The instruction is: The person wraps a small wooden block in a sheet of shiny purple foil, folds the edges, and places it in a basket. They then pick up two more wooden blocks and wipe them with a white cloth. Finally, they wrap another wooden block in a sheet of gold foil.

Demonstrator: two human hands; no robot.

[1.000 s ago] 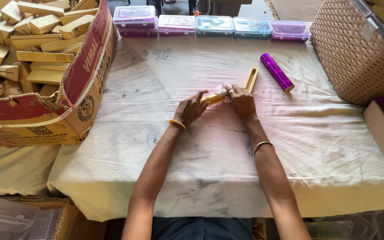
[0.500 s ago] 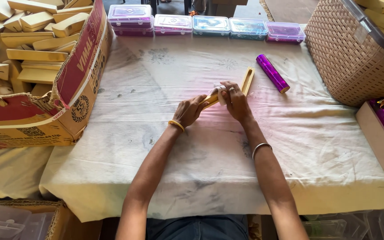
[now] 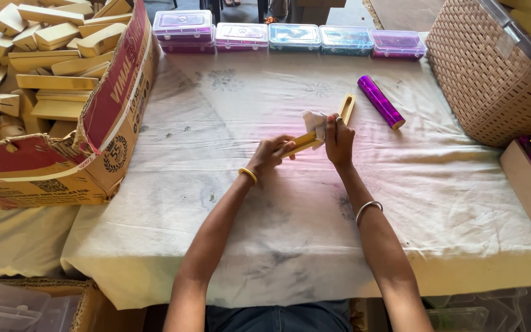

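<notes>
Wooden and pale yellow, the long flat piece lies slanted over the middle of the table, with a narrow slot in its far end. The left hand is closed on its near end, fingers curled around the wood, so the piece runs from this hand up and to the right. The right hand is just beside it, on the right of the piece near its middle, and it pinches a small white cloth against the wood. The cloth sits between the two hands, a little further from the person than the left hand. The slotted end sticks out past the right hand, toward the far side of the table. Both hands touch the piece; I cannot tell if the near end rests on the table or is lifted a little.

A cream table cover with grey stains lies under everything. To the right of the slotted end, apart from it, lies a shiny purple roll. Along the far edge stands a row of small plastic boxes with clear lids. At the left an open cardboard carton holds many similar wooden pieces. At the right stands a woven beige basket.
</notes>
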